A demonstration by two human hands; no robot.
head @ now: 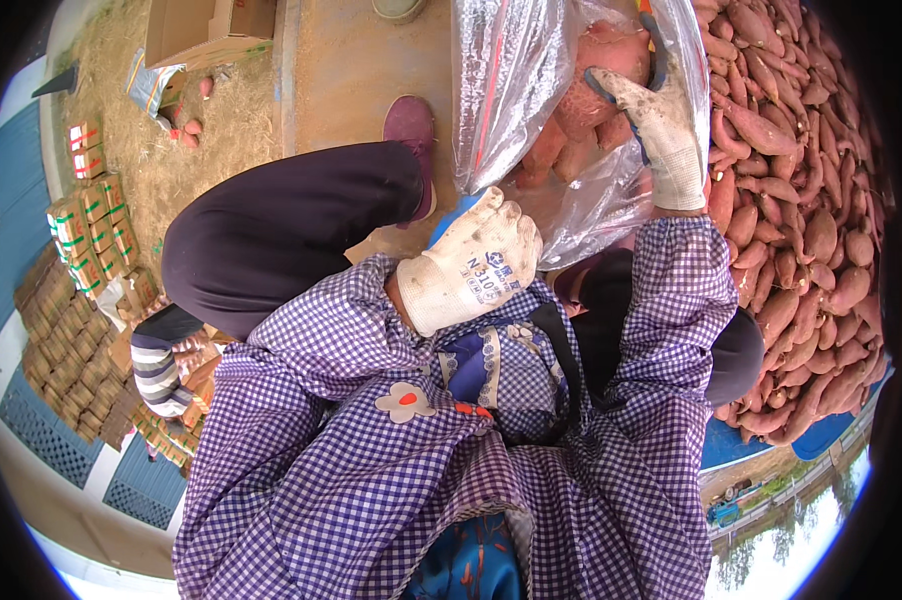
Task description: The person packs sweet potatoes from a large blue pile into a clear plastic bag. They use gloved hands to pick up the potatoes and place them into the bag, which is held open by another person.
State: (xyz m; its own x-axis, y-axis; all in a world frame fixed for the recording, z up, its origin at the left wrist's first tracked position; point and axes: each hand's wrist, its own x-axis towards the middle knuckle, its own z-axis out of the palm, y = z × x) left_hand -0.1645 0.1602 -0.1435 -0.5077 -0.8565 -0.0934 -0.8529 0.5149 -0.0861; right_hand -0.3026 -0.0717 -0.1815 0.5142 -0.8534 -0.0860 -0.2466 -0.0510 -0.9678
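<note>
A clear plastic bag [514, 90] with a red stripe stands before me, its mouth spread, with sweet potatoes [571, 150] inside. My right hand [646, 120], in a white knit glove with dark-coated fingers, is at the bag's right side, its thumb and fingers around a large sweet potato [612, 56] in the bag. My left hand [473, 259], in a soiled white glove, is curled, back upward, just below the bag's lower left edge. Its fingertips are hidden, so I cannot tell whether it grips the plastic or anything else.
A big heap of sweet potatoes [803, 225] lies at my right on a blue surface. An open cardboard box [210, 37] is at the upper left, near a few loose sweet potatoes [190, 133]. Stacked cartons [94, 232] and a person's striped sleeve [158, 371] are at the left.
</note>
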